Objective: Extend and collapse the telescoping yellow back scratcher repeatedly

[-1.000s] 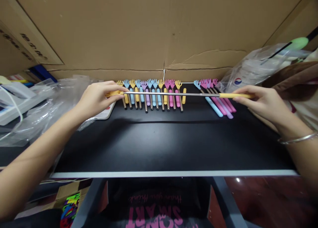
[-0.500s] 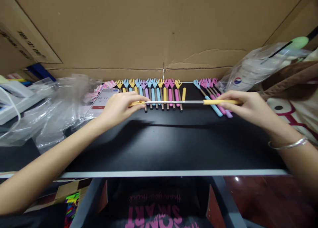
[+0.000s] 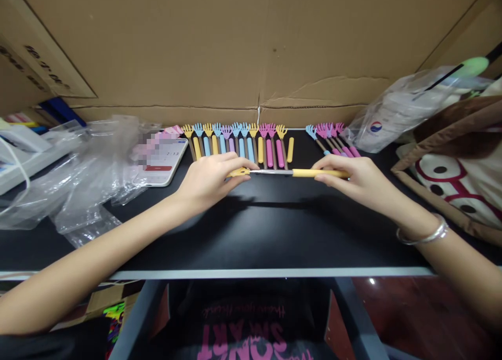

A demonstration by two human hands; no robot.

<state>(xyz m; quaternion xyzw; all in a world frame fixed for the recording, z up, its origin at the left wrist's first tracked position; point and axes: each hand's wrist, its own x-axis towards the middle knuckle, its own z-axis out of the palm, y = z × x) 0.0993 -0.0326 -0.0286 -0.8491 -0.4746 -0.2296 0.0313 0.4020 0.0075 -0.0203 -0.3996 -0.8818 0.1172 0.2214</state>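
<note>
I hold a yellow telescopic back scratcher (image 3: 301, 173) level above the black table (image 3: 251, 229). My left hand (image 3: 214, 178) pinches its claw end. My right hand (image 3: 355, 180) grips its yellow handle. Only a short stretch of metal rod shows between the two hands. Behind it, a row of several small back scratchers (image 3: 239, 143) with yellow, blue, purple and pink handles lies side by side, claws toward the cardboard. A second smaller group of scratchers (image 3: 333, 140), mostly pink with one blue, lies to the right.
A cardboard wall (image 3: 235, 51) closes off the back. Crumpled clear plastic bags (image 3: 90, 166) and a phone (image 3: 162, 161) lie at the left. A plastic bag (image 3: 396, 109) and a brown and cream cushion (image 3: 451, 156) sit at the right. The table's front edge (image 3: 251, 274) runs across.
Both hands have come toward each other and toward me, and the scratcher's rod has shortened from long to nearly collapsed.
</note>
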